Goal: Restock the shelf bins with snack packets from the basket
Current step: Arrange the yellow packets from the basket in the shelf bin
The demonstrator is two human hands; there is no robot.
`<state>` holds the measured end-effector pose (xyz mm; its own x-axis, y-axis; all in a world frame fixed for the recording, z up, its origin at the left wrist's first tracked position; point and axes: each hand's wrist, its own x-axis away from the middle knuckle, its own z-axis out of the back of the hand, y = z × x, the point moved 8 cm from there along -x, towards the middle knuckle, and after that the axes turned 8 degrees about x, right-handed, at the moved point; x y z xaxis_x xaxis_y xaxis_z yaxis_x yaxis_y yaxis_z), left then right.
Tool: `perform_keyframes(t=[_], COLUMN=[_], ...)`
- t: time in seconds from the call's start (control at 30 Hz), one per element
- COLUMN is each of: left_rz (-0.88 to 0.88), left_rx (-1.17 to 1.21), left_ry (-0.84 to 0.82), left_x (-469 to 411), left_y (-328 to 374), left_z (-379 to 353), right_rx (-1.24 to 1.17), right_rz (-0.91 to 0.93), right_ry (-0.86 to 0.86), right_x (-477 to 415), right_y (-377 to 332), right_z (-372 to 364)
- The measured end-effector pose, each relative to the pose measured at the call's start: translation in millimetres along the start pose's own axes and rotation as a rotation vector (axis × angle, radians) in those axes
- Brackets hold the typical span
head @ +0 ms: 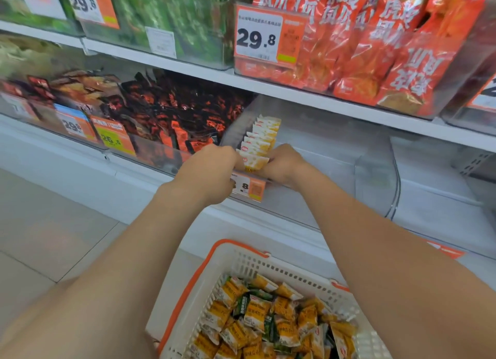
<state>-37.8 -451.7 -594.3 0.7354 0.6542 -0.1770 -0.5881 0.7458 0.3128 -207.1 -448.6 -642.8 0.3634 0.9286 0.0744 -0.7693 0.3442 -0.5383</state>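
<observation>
At the front edge of the clear shelf bin (375,170), the left hand (212,170) and right hand (284,165) curled their fingers on opposite ends of the yellow snack packets (259,144) standing in a row. The basket (241,262) below held more.

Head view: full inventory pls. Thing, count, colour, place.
yellow packets: one upright row, yellow-white, left side of the clear bin
clear bin: one, transparent, lower shelf, centre
basket: one, white with orange handles, bottom centre
basket packets: many, yellow, a few green, piled in the basket
dark packets: many, black-orange, bin left of the clear bin
red bags: many, orange-red, upper shelf, right
green packets: blurred, upper shelf, left
price tags: several, orange-white, bin fronts
left hand: grips the row's front end
right hand: same, from the right
</observation>
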Motion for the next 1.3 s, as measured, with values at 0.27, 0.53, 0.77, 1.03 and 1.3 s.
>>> perform_keyframes(t=[0.27, 0.53, 0.77, 1.03, 1.3], left_rz=[0.015, 0.03, 0.151, 0.263, 0.055], left_rx=[-0.052, -0.048, 0.029, -0.03, -0.112], left_ry=[-0.012, -0.035, 0.101, -0.376, -1.059], left_x=[-1.8, -0.7, 10.1, 44.6, 113.3], left_y=[5.3, 6.9, 3.5, 19.4, 92.3], left_z=[3.0, 3.2, 15.4, -50.6, -221.6], right_rx=[0.034, 0.051, -0.061, 0.133, 0.701], right_rz=[-0.218, -0.174, -0.082, 0.527, 0.365], right_ry=[0.077, 0.131, 0.073, 0.534, -0.328], right_x=[-20.3, -8.7, 24.7, 147.1, 222.6], right_y=[4.6, -8.3, -2.2, -13.1, 83.7], right_z=[-4.3, 2.1, 15.0, 55.9, -55.6])
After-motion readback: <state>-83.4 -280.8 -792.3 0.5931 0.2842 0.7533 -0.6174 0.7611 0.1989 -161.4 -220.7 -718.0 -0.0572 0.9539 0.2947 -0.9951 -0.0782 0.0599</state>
